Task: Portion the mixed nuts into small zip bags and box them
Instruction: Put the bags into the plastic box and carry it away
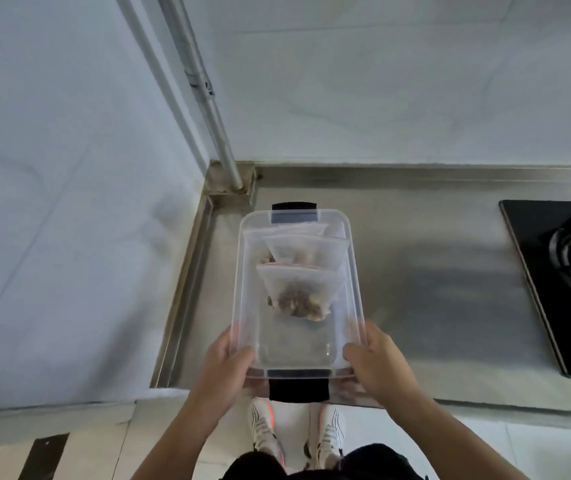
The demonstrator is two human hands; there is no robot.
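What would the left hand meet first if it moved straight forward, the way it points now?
The left hand already holds the clear plastic box at its near left corner. Further along that line seems to stand the steel counter's raised left rim, though depth is unclear.

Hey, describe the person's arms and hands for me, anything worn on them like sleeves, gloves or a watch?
Both arms are bare from the frame's lower edge to the wrists: no sleeves show. The left hand and right hand are bare too: no gloves, no rings on the visible fingers, no watch or band at either wrist.
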